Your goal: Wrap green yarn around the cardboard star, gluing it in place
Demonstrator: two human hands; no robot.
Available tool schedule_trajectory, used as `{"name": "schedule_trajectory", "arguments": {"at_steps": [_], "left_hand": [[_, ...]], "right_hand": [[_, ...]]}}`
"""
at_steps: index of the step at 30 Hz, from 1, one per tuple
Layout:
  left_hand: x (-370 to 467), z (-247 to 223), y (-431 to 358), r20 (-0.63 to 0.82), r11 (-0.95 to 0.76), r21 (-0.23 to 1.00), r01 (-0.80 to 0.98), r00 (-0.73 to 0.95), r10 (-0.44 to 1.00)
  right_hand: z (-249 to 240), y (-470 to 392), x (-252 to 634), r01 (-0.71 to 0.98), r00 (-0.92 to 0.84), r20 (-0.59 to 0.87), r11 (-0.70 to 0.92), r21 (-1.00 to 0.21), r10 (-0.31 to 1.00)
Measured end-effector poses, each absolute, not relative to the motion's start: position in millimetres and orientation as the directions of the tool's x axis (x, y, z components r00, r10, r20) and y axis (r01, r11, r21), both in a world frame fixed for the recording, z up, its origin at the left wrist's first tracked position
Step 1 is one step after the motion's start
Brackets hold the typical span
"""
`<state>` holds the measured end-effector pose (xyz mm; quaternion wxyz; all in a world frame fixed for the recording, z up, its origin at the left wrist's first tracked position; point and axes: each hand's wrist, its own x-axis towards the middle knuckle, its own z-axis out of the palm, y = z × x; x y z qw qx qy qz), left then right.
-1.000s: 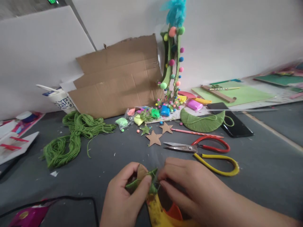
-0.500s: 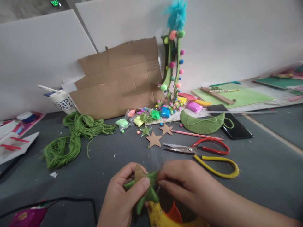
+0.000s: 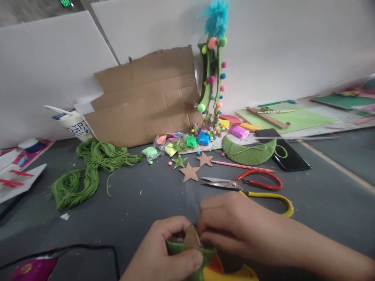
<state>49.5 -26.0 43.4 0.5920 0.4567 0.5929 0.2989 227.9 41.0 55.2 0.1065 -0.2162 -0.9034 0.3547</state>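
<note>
Near the bottom middle, my left hand point(image 3: 166, 253) grips a cardboard star partly wrapped in green yarn point(image 3: 191, 239); one bare brown tip points up. My right hand point(image 3: 228, 222) is closed right beside that tip, fingers pinched together on something too small to make out. Behind the star is a yellow object with an orange part point(image 3: 231, 273), partly hidden by my hands. Scissors with red and yellow handles point(image 3: 234, 184) lie open beyond my right hand. Two bare cardboard stars point(image 3: 190, 172) and a small green star point(image 3: 179, 161) rest on the dark table.
Green yarn point(image 3: 76, 187) lies at left, near a white cup point(image 3: 76, 125). Cardboard sheets point(image 3: 143, 105) lean at the back beside a pom-pom decoration point(image 3: 211, 78). A green crescent point(image 3: 247, 152), a pencil point(image 3: 243, 166) and a black phone point(image 3: 293, 158) lie at right.
The star and my left hand have moved right and lower, and the star has turned. My right hand has shifted slightly and now covers part of the yellow scissor handle.
</note>
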Motion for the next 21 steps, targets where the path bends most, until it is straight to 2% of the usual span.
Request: {"name": "schedule_trajectory", "arguments": {"at_steps": [2,6,10,16,21], "left_hand": [[53,40,-26,-0.386,0.358,0.894,0.268,0.059,0.920],[57,35,-28,-0.198,0.209,0.886,0.414,-0.070,0.978],[55,36,-28,-0.105,0.181,0.867,0.465,-0.185,0.977],[49,38,-28,-0.147,0.237,0.898,0.370,-0.256,0.955],[44,40,-28,-0.267,0.308,0.927,0.214,-0.199,0.943]], "right_hand": [[56,38,228,0.354,-0.874,0.032,0.679,-0.643,0.485],[53,30,223,0.450,-0.820,0.035,0.681,-0.578,0.572],[49,24,218,0.497,-0.774,0.039,0.645,-0.581,0.632],[44,20,213,0.468,-0.772,0.014,0.583,-0.664,0.636],[39,20,211,0.462,-0.745,0.051,0.570,-0.680,0.665]]}}
